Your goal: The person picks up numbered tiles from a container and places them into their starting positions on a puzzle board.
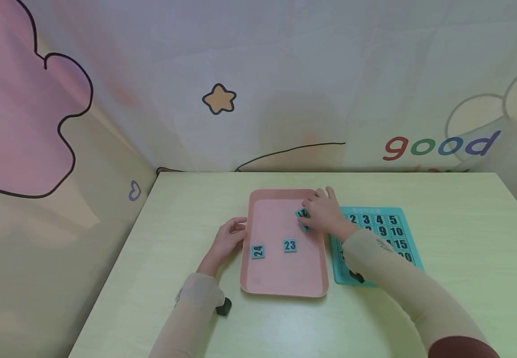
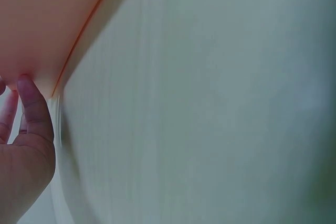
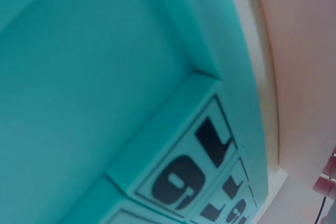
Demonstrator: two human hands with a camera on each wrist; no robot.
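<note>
A pink tray point(image 1: 280, 278) lies in the middle of the pale table. Two teal number tiles, 24 point(image 1: 258, 251) and 23 point(image 1: 290, 245), lie flat in it. My right hand point(image 1: 309, 213) is over the tray's far right corner and pinches a tilted teal tile point(image 1: 302, 214); another tile point(image 1: 305, 227) peeks out under the hand. My left hand point(image 1: 239, 229) rests against the tray's left rim, its fingers point(image 2: 32, 109) straight on the tray's edge point(image 2: 68, 61). To the right of the tray lies a teal number board point(image 1: 408, 233); its tile 16 point(image 3: 184, 174) shows close up.
The board's rows show 2 to 5, 9, 10, 15 and 20; my right forearm point(image 1: 388, 278) covers its left part. Patterned walls close the table at the back and left. Bare tabletop point(image 1: 464, 248) stretches right of the board and before the tray.
</note>
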